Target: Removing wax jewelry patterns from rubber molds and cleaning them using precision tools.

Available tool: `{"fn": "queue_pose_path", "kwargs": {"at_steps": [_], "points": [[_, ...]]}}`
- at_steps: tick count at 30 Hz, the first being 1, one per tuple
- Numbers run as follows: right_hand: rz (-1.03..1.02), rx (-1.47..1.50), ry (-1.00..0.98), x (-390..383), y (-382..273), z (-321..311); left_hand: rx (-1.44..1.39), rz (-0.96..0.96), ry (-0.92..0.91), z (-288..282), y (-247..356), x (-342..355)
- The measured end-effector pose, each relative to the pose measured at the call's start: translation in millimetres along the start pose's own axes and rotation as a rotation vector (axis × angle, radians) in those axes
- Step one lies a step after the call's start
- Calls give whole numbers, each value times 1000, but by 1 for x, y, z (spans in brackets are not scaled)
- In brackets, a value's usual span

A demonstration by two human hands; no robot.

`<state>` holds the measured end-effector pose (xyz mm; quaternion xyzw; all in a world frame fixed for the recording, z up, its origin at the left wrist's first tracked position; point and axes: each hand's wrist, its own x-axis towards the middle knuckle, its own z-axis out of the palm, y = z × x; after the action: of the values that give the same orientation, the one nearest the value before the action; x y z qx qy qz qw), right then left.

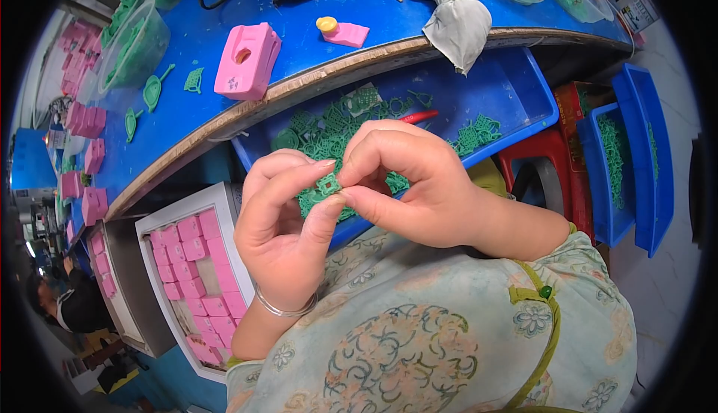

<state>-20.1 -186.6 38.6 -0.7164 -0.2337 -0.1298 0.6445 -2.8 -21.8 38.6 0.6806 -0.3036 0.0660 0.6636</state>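
Note:
A small green openwork piece [327, 184] with a squarish lattice shape is pinched between the fingertips of both hands. My left hand [278, 222], with a silver bangle at its wrist, grips it between thumb and forefinger. From the other side, my right hand [415, 177] closes thumb and forefinger on its right edge. Both hands are above a blue tray [516, 88], in front of my patterned shirt. Loose green lattice pieces [318, 129] lie heaped in the tray, partly hidden by my hands. Beyond my right hand a red object [419, 116] rests among them.
On the blue table [310, 47] stand a pink block with a hole [245, 65], a yellow-capped pink piece [344, 33] and a tied cloth bag [456, 20]. Clear tubs [136, 50] hold green pieces. Pink blocks [194, 267] fill a white-framed tray at left. Blue bins [643, 166] stand right. Another person [78, 301] is at far left.

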Motion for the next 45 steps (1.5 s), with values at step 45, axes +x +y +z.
{"fn": "queue_pose_path", "kwargs": {"at_steps": [45], "points": [[-125, -1125, 842, 47, -4, -189, 820, 172, -232, 4, 3, 0]]}}
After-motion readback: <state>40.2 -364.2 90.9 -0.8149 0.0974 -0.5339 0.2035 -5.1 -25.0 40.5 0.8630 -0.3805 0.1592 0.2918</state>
